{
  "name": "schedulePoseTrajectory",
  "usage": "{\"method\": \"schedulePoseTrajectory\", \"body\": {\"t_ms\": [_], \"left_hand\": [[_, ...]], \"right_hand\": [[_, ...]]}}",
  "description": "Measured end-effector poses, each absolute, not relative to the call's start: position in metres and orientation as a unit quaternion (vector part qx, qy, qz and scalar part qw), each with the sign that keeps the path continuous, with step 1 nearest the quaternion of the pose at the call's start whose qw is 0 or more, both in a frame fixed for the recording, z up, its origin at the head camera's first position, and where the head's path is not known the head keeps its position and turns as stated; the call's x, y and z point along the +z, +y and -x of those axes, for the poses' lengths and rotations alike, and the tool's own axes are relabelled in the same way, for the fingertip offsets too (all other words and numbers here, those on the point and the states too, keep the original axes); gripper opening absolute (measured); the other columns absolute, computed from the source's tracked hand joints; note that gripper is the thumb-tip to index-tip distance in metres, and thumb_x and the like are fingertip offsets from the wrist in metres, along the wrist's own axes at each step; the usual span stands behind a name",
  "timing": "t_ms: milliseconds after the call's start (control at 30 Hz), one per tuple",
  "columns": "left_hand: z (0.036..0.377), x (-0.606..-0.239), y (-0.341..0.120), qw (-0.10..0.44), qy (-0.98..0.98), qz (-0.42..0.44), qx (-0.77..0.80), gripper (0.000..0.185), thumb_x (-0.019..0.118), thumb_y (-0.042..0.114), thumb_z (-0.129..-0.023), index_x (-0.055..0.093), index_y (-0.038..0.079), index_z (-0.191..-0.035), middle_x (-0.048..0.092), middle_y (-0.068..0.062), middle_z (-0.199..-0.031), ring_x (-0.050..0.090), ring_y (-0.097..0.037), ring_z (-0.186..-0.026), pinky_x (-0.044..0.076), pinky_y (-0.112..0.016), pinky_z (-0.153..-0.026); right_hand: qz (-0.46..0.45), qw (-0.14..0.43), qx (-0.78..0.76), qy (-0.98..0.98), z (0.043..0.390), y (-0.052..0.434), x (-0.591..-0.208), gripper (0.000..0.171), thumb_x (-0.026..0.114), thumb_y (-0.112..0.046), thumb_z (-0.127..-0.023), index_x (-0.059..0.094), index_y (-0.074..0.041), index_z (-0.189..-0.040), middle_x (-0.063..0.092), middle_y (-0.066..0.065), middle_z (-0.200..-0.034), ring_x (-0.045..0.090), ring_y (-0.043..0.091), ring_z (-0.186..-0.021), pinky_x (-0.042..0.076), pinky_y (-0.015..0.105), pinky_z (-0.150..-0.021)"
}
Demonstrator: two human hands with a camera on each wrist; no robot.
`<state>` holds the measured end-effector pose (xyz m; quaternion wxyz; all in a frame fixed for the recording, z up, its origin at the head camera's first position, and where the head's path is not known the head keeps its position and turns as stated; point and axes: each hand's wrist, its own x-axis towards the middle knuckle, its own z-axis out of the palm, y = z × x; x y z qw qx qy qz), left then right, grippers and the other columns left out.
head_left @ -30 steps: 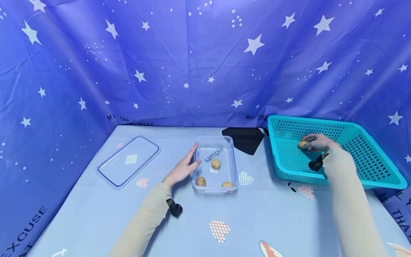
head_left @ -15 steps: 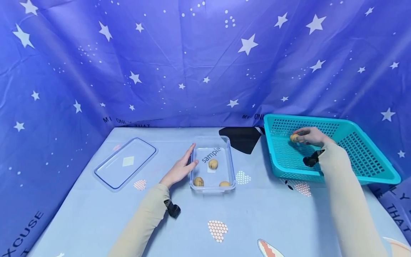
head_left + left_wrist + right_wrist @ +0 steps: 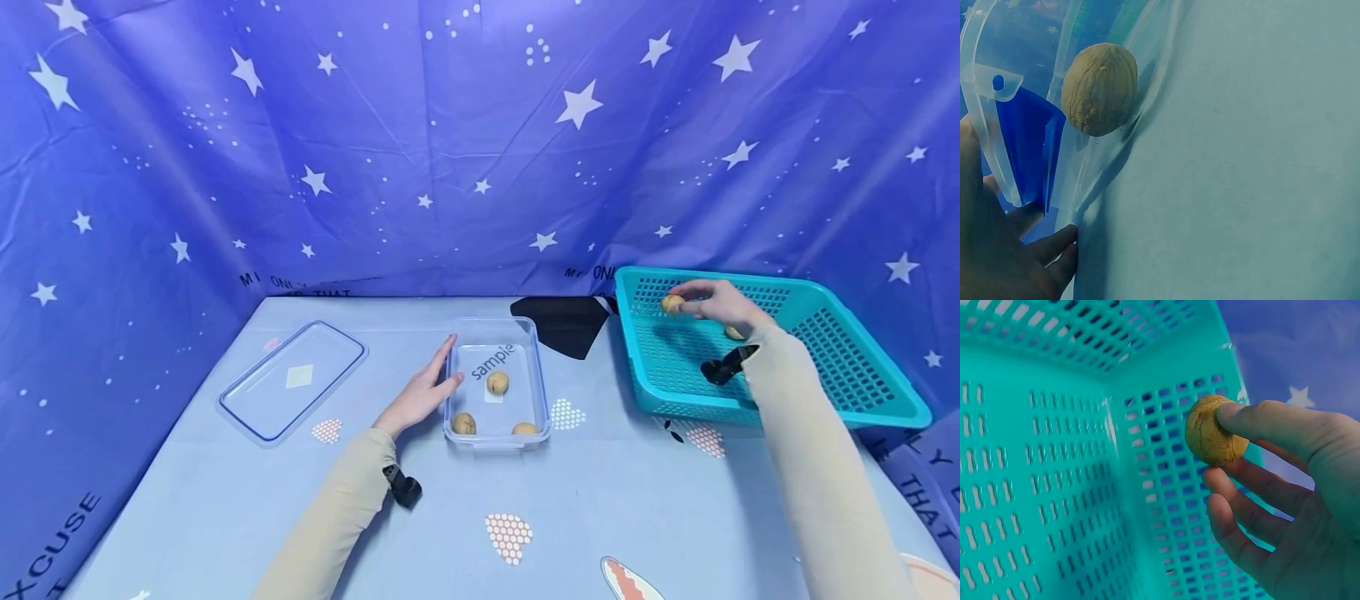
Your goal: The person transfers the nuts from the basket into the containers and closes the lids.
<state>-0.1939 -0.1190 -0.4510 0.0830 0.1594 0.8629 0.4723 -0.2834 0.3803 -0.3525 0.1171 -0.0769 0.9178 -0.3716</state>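
Observation:
My right hand (image 3: pixel 722 304) pinches a walnut (image 3: pixel 1215 431) between thumb and fingers, held up inside the teal basket (image 3: pixel 652 398) near its left wall. Another walnut (image 3: pixel 733 332) lies in the basket, partly hidden behind the right wrist. My left hand (image 3: pixel 420 395) rests with extended fingers against the left side of a clear plastic box (image 3: pixel 545 392). Inside that box are three walnuts: one near the middle (image 3: pixel 497 383), one at the front left corner (image 3: pixel 464 424) and one at the front right (image 3: pixel 525 429). The left wrist view shows a walnut (image 3: pixel 1100 89) through the box wall.
A clear lid (image 3: pixel 294 381) with a blue seal lies flat left of the box. The light blue patterned cloth (image 3: pixel 420 542) covers the table. Behind it hangs a blue star-printed curtain (image 3: pixel 420 158).
My right hand has lifted the walnut from the basket floor and moved it up and left. A second walnut has come into sight behind it. The left hand stays at the box.

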Motion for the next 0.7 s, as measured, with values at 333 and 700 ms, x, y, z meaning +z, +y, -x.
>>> {"method": "schedulePoseTrajectory", "body": {"t_ms": [333, 700], "left_hand": [[0.195, -0.447, -0.120, 0.090, 0.865, -0.160, 0.467, 0.070, 0.048, 0.035, -0.101, 0.006, 0.035, -0.156, 0.010, 0.002, -0.160, 0.018, -0.035, -0.142, 0.017, -0.061, -0.110], [0.193, -0.447, -0.119, 0.092, 0.864, -0.161, 0.468, 0.070, 0.048, 0.035, -0.101, 0.008, 0.028, -0.157, 0.011, 0.000, -0.160, 0.018, -0.034, -0.142, 0.017, -0.060, -0.111]], "right_hand": [[0.106, 0.098, -0.368, 0.919, 0.279, 0.358, -0.330, 0.046, 0.057, -0.021, -0.099, 0.049, 0.000, -0.139, 0.049, 0.024, -0.134, 0.051, 0.037, -0.114, 0.047, 0.046, -0.090], [0.139, 0.095, -0.374, 0.912, 0.268, 0.312, -0.307, 0.044, 0.061, -0.018, -0.097, 0.052, -0.003, -0.137, 0.054, 0.019, -0.131, 0.054, 0.031, -0.111, 0.050, 0.039, -0.088]]}}
